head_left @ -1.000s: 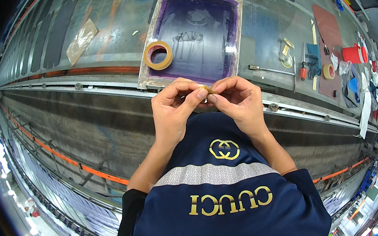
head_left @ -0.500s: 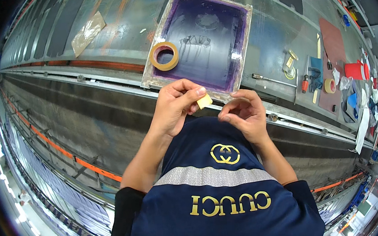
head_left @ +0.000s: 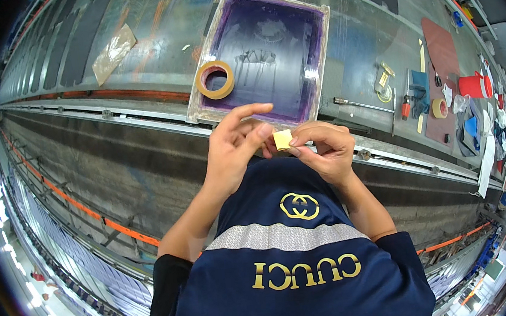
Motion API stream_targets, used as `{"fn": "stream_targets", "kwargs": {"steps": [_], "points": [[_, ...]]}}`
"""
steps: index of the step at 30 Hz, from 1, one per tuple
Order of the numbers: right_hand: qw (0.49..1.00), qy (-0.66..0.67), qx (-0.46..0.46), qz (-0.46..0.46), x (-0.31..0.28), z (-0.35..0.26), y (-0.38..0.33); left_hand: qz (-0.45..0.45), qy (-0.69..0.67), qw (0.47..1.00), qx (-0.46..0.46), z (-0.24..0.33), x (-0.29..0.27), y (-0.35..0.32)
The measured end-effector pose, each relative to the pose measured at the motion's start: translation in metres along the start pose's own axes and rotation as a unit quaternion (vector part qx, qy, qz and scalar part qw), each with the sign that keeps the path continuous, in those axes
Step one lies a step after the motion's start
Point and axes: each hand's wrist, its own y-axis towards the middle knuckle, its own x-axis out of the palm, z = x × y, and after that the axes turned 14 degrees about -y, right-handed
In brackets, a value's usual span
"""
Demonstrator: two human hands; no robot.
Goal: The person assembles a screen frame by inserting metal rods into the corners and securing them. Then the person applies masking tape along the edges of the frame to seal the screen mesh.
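A small yellow square piece (head_left: 283, 139), perhaps folded tape, is in front of my body at the near edge of a framed screen. My right hand (head_left: 329, 151) pinches its right side between thumb and forefinger. My left hand (head_left: 236, 141) is at the piece's left edge, its forefinger stretched out and its thumb apart from that finger. Whether its lower fingers touch the piece is hard to see. The screen has a pale frame (head_left: 325, 55) and a dark purple mesh (head_left: 280, 56). On its near left corner rests a roll of tan tape (head_left: 229, 79).
A metal rail (head_left: 159, 117) runs along the table's near edge. To the right lie a rod (head_left: 359, 104), a red-handled screwdriver (head_left: 406, 108), another tape roll (head_left: 439, 108), scissors (head_left: 437, 79) and a red container (head_left: 472, 86). A clear plastic sheet (head_left: 114, 53) lies at far left.
My right hand has come in and taken the yellow piece's right side. The left forefinger has lifted off it and straightened. The view has shifted slightly.
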Motion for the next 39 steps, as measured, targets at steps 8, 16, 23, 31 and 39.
{"fn": "stream_targets", "kwargs": {"steps": [8, 16, 23, 31, 39], "points": [[0.999, 0.031, 0.029, 0.026, 0.002, -0.009, 0.003, -0.117, 0.314, 0.903, 0.271, 0.0, 0.001, -0.012], [0.998, 0.046, 0.017, 0.033, 0.005, -0.014, 0.003, -0.068, 0.341, 0.882, 0.319, -0.006, 0.01, -0.016], [0.99, 0.098, 0.048, 0.089, 0.019, -0.02, 0.002, -0.027, 0.226, 0.929, 0.291, -0.009, 0.015, -0.016], [0.972, 0.171, 0.103, 0.126, 0.029, -0.02, 0.0, -0.01, 0.083, 0.963, 0.255, -0.019, 0.023, -0.011], [0.927, 0.29, 0.169, 0.167, 0.033, -0.013, 0.0, 0.033, 0.107, 0.97, 0.217, -0.023, 0.02, -0.003]]}}
